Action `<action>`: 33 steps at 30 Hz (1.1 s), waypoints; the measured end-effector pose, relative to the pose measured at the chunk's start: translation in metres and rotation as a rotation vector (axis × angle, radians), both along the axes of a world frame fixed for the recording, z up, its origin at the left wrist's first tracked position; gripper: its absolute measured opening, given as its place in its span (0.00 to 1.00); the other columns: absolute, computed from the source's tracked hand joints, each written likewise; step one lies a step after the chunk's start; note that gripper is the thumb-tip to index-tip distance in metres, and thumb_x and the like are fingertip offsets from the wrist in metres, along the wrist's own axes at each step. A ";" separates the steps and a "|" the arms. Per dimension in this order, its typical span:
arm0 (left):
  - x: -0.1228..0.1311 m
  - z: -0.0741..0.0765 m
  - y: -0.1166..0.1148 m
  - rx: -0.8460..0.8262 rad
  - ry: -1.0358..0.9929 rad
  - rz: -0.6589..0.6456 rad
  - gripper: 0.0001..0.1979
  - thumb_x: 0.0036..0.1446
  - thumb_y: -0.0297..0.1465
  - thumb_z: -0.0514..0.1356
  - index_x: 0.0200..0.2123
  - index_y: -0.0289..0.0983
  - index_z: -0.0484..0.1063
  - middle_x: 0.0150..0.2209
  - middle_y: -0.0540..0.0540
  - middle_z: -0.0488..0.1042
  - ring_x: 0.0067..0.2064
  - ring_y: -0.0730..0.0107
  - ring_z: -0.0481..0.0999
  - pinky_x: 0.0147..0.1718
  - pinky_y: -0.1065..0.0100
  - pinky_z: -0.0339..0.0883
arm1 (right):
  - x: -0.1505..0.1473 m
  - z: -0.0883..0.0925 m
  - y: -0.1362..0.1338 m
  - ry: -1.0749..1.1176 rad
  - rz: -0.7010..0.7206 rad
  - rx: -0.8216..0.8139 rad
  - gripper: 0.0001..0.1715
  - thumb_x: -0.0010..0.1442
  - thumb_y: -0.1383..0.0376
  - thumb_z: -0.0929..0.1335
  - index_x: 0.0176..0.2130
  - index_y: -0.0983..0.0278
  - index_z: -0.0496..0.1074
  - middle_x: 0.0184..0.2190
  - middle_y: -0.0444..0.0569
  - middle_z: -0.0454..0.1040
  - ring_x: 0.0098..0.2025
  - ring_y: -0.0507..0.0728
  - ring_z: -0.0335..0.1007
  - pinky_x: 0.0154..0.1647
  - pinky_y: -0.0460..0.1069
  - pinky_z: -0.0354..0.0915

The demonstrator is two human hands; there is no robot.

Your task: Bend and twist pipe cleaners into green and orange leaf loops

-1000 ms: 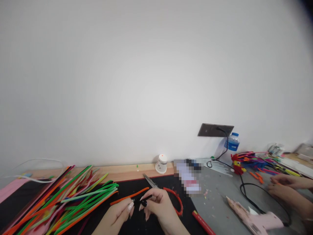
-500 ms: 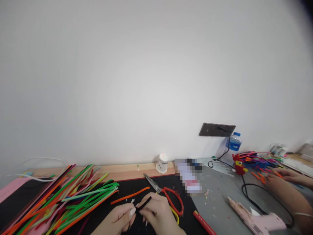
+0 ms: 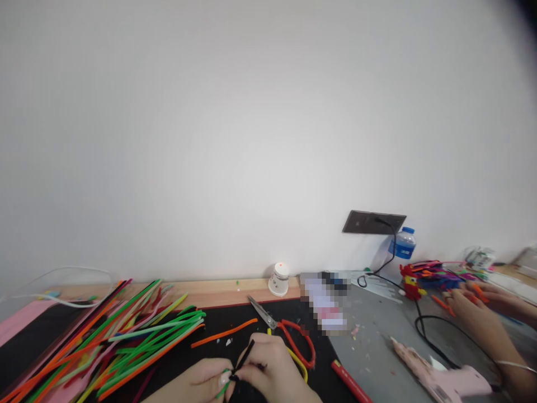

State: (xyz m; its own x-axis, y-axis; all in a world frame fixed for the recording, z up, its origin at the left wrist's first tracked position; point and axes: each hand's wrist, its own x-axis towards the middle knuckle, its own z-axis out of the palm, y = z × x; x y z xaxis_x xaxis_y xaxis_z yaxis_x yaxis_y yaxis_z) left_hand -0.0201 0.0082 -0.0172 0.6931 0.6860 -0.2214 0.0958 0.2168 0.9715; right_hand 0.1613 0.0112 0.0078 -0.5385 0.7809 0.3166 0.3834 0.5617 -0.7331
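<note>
My left hand and my right hand meet at the bottom edge over a black mat. Both pinch a short black pipe cleaner that sticks up between the fingertips. A bit of green pipe cleaner shows under my left fingers. An orange pipe cleaner piece lies just beyond the hands. Red-handled scissors rest to the right of my right hand.
A heap of coloured pipe cleaners covers the left. A white cup stands by the wall. A pink glue gun with a black cord, a water bottle and another person's hands are on the right.
Both hands have drawn nearer to me and lower in view. The black pipe cleaner has tilted from lying sideways to pointing upward. The scissors are uncovered now.
</note>
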 end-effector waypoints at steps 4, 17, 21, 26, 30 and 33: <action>-0.001 0.001 0.001 0.058 0.041 -0.016 0.24 0.47 0.53 0.51 0.24 0.36 0.62 0.13 0.60 0.54 0.15 0.80 0.48 0.15 0.74 0.40 | -0.001 -0.002 -0.002 -0.034 -0.052 0.008 0.08 0.51 0.67 0.68 0.22 0.66 0.70 0.21 0.41 0.62 0.24 0.48 0.59 0.23 0.42 0.51; 0.007 -0.010 -0.004 0.926 0.383 0.223 0.13 0.56 0.29 0.47 0.24 0.39 0.68 0.23 0.50 0.69 0.26 0.69 0.64 0.26 0.73 0.53 | -0.013 -0.014 0.005 0.453 -0.196 -0.796 0.09 0.39 0.68 0.66 0.13 0.67 0.62 0.11 0.41 0.64 0.11 0.44 0.51 0.12 0.40 0.44; 0.004 -0.004 -0.006 0.892 0.347 0.249 0.11 0.54 0.30 0.49 0.25 0.41 0.70 0.26 0.47 0.71 0.29 0.66 0.65 0.27 0.72 0.53 | -0.015 -0.018 0.005 0.473 -0.229 -0.946 0.11 0.41 0.65 0.66 0.13 0.67 0.64 0.09 0.40 0.62 0.08 0.43 0.45 0.09 0.41 0.38; 0.003 0.004 -0.003 0.501 0.206 0.290 0.17 0.56 0.41 0.48 0.21 0.38 0.64 0.19 0.53 0.60 0.22 0.73 0.57 0.22 0.74 0.51 | -0.010 -0.009 0.002 0.329 -0.315 -0.379 0.04 0.45 0.68 0.67 0.24 0.68 0.71 0.19 0.43 0.67 0.17 0.46 0.54 0.18 0.42 0.49; 0.000 0.000 -0.001 0.020 -0.058 0.276 0.19 0.50 0.48 0.53 0.21 0.37 0.60 0.15 0.59 0.50 0.17 0.79 0.44 0.15 0.75 0.41 | 0.003 0.001 0.003 0.246 -0.323 -0.119 0.27 0.36 0.71 0.73 0.39 0.60 0.70 0.36 0.43 0.69 0.20 0.45 0.51 0.21 0.42 0.51; -0.002 0.005 -0.006 -0.176 -0.223 0.351 0.19 0.45 0.47 0.59 0.22 0.37 0.61 0.15 0.60 0.51 0.17 0.81 0.42 0.15 0.75 0.41 | 0.007 0.004 0.003 0.261 -0.204 -0.149 0.36 0.33 0.66 0.76 0.45 0.57 0.67 0.41 0.46 0.68 0.22 0.47 0.55 0.22 0.43 0.55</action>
State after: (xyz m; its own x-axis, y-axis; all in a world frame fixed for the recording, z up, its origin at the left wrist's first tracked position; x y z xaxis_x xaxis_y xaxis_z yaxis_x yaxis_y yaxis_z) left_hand -0.0217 0.0020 -0.0122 0.4693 0.8532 -0.2275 -0.2207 0.3628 0.9053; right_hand 0.1687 0.0146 0.0123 -0.2833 0.9118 0.2973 0.2655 0.3724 -0.8893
